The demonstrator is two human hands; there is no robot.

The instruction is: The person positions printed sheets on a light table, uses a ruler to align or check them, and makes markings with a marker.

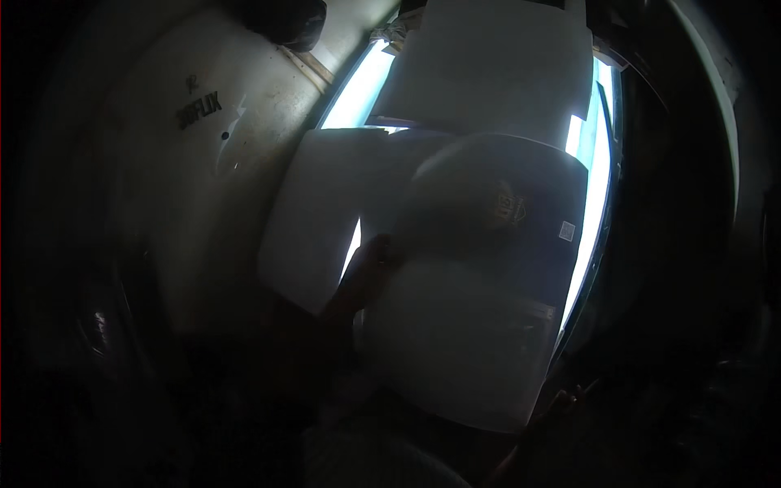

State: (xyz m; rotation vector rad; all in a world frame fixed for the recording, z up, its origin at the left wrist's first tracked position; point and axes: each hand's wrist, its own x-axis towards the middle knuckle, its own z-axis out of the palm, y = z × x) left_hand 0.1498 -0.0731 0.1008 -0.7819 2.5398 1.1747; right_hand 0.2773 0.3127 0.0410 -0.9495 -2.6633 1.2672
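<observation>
A large, pale, thin sheet (460, 342) lies over a brightly lit panel (592, 203). Its upper part is darker, with a faint printed emblem and a small square code near the right edge. At the sheet's left edge, my left hand (374, 264) has its fingers closed on the margin. My right hand (567, 403) is low on the right, close to the sheet's lower right corner. Its fingers look curled, and a thin pointed thing sticks out from them, too dark to name. Deep shadow hides most of both hands.
Another pale sheet (313, 220) lies on the left, partly under the first. A further one (488, 65) covers the panel's far end. Left of the panel stands a pale, stained surface (244, 171) with dark lettering. A dark rounded object (293, 23) sits at the top left.
</observation>
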